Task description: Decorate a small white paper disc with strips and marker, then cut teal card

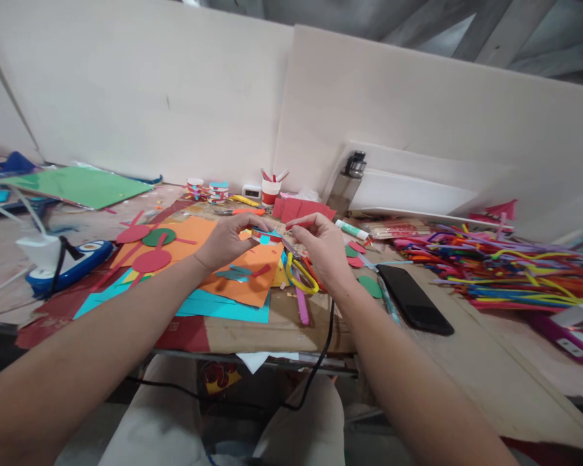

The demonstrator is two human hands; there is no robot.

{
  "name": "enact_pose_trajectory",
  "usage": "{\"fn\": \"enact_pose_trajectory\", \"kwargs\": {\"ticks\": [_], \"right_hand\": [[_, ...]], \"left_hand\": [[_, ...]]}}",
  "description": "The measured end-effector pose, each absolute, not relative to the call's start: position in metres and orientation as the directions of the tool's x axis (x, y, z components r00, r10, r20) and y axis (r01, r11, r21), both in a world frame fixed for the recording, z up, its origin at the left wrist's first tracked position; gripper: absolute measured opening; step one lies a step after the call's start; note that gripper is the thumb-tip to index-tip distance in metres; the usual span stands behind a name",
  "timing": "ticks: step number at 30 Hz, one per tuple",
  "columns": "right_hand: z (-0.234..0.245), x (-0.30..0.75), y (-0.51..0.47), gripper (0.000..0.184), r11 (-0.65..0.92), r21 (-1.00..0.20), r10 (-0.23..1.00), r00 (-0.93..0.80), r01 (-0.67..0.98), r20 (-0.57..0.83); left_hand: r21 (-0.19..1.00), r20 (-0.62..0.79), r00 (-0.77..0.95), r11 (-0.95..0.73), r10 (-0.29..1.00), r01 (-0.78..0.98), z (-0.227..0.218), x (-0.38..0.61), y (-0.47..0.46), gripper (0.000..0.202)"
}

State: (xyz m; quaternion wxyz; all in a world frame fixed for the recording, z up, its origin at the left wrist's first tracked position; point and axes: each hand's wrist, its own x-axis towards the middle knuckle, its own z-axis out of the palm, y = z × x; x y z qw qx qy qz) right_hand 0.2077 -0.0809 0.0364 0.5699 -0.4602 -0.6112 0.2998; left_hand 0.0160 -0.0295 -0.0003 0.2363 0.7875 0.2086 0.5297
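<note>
Between the thumb and fingers of my left hand [225, 243] is a small red, white and blue paper ring [267, 237]. My right hand [324, 254] is closed in a pinch on a narrow red paper strip [297, 225], just right of the ring. Scissors with yellow handles [302, 282] lie below my right hand, partly covered by it. Under my left hand is orange paper [245, 291], with loose blue and red paper strips [236, 273] on it. Blue paper sheets [223, 307] lie beneath the orange paper.
Red paper circles [151, 260] lie at left, near a blue-based power strip [72, 265]. Decorated cups [218, 191], a cup of pens [271, 189] and a bottle [346, 184] stand at the back. A phone [414, 299], glue stick [352, 229] and pipe cleaners [510, 265] lie at right.
</note>
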Motion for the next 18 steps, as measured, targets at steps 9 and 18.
{"fn": "enact_pose_trajectory", "kwargs": {"ticks": [9, 18], "right_hand": [[0.024, 0.21, -0.071, 0.011, 0.304, -0.9, 0.951, -0.038, 0.311, 0.308], [0.031, 0.21, -0.076, 0.018, 0.305, -0.885, 0.947, -0.017, 0.351, 0.32]], "left_hand": [[0.824, 0.567, 0.16, -0.553, 0.808, -0.126, 0.008, 0.013, -0.025, 0.039], [0.844, 0.535, 0.217, -0.503, 0.817, -0.189, 0.004, 0.014, -0.022, 0.04]]}}
